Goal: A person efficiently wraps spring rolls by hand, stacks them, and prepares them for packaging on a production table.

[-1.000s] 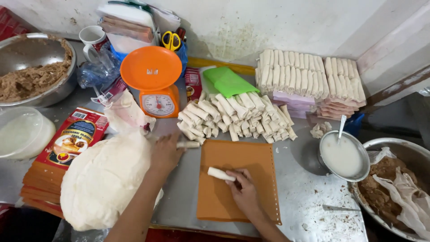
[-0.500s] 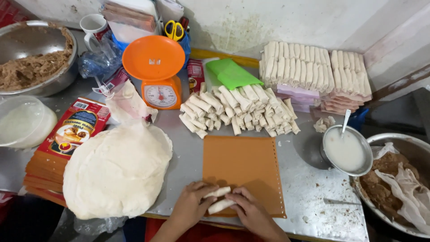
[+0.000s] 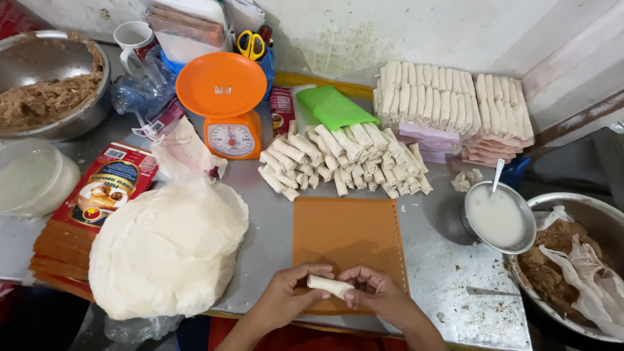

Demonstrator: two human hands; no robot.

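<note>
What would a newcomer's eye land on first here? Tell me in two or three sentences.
First, the orange kitchen scale at the back of the metal table, with a heap of pale rolled spring rolls to its right. Next, the big stack of white wrappers at the left front. At the near edge, the left hand and right hand hold one roll between them over an orange mat.

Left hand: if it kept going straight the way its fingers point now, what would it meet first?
The left hand points rightward along the small pale roll it pinches, so it would likely meet the right hand gripping the roll's other end, over the orange board.
</note>
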